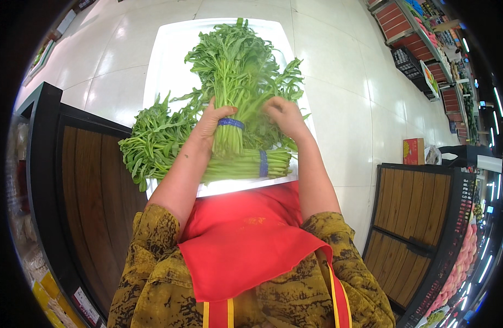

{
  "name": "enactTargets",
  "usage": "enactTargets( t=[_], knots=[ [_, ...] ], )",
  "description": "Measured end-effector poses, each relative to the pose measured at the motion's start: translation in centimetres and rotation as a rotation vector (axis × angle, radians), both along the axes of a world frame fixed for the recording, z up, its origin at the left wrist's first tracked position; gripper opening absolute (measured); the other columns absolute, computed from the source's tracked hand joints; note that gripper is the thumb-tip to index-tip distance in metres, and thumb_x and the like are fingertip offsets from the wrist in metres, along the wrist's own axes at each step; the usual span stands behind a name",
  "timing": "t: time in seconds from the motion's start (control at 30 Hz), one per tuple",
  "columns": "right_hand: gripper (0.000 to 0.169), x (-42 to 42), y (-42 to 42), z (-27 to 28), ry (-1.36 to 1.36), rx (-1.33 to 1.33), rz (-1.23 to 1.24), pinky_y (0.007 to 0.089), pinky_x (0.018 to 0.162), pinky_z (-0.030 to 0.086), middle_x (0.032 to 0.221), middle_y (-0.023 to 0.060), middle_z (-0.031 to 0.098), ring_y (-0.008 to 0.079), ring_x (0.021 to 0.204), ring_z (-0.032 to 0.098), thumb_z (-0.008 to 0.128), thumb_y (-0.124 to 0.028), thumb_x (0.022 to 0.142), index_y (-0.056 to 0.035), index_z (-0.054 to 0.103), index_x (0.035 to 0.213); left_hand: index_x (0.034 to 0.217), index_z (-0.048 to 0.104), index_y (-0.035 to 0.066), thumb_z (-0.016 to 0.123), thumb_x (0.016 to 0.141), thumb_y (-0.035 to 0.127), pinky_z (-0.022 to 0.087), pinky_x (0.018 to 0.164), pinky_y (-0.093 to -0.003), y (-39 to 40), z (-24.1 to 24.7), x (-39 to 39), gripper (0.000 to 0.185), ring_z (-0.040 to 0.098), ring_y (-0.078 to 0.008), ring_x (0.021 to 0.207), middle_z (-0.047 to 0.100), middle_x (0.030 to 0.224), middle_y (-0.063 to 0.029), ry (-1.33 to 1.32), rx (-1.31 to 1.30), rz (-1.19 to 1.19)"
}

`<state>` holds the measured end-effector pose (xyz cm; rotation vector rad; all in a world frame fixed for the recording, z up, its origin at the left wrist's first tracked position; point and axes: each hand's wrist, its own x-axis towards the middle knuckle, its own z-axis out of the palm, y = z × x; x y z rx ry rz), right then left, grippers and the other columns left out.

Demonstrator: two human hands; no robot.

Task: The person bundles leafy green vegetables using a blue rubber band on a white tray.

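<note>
My left hand (215, 117) grips an upright bunch of leafy green stems (229, 88), apparently water spinach, just above the blue tape (231, 122) around its stalks. My right hand (283, 116) is beside it, fingers curled and pinched together among blurred leaves and stems; whether a stem is caught in them is unclear. A second bunch (235, 166) lies crosswise nearest my body, its own blue band (263, 163) near the cut ends and its leaves (153, 139) spilling over the left side. More greens (290, 80) lie at the right. All rest in a white foam box (169, 49).
A black-framed wood-panelled display stand (91, 197) is close on my left; another (411, 197) stands at right. A red carton (413, 151) sits on the right one. Shiny floor tiles (337, 102) surround the box. Produce shelves and a black crate (407, 61) line the far right.
</note>
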<state>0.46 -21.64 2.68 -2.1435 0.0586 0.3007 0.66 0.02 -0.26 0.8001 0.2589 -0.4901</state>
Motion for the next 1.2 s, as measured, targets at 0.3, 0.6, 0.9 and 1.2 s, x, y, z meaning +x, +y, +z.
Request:
enactTargets(
  t=[0.3, 0.6, 0.9, 1.2],
  knots=[
    [0.017, -0.6, -2.1, 0.4, -0.119, 0.025, 0.035, 0.0284, 0.069, 0.048, 0.089, 0.0049, 0.067, 0.0139, 0.075, 0.06, 0.064, -0.015, 0.084, -0.0035, 0.068, 0.096, 0.122, 0.045, 0.005, 0.065, 0.075, 0.001, 0.06, 0.069, -0.0373, 0.0, -0.6, 0.0, 0.052, 0.067, -0.0271, 0.082, 0.063, 0.103, -0.0157, 0.012, -0.049, 0.021],
    [0.013, -0.7, -0.7, -0.3, -0.292, 0.126, -0.365, 0.029, 0.069, 0.047, 0.085, 0.0064, 0.064, 0.0157, 0.076, 0.059, 0.057, -0.011, 0.086, -0.0024, 0.066, 0.09, 0.122, 0.044, 0.004, 0.065, 0.074, 0.001, 0.06, 0.065, -0.0371, -0.2, 0.2, 0.0, 0.052, 0.067, -0.0271, 0.078, 0.063, 0.101, -0.0157, 0.01, 0.018, 0.019],
    [0.017, -1.3, -5.3, 3.4, -0.5, 0.794, -0.753, 0.0233, 0.064, 0.042, 0.08, 0.0046, 0.06, 0.0106, 0.069, 0.052, 0.054, -0.012, 0.089, 0.0012, 0.062, 0.097, 0.125, 0.041, 0.004, 0.063, 0.075, 0.001, 0.06, 0.073, -0.0396, 0.2, -1.0, 0.4, 0.054, 0.066, -0.0285, 0.085, 0.062, 0.103, -0.0174, -0.017, -0.065, 0.012],
    [0.022, -1.2, -0.9, -1.2, -0.555, -0.112, -0.095, 0.0303, 0.074, 0.048, 0.094, 0.0069, 0.067, 0.0152, 0.08, 0.06, 0.06, -0.011, 0.084, -0.0048, 0.069, 0.103, 0.123, 0.042, 0.002, 0.062, 0.076, 0.004, 0.059, 0.071, -0.0368, 0.0, -0.4, 0.0, 0.051, 0.066, -0.0279, 0.084, 0.062, 0.103, -0.0184, -0.001, -0.031, 0.008]
  ],
)
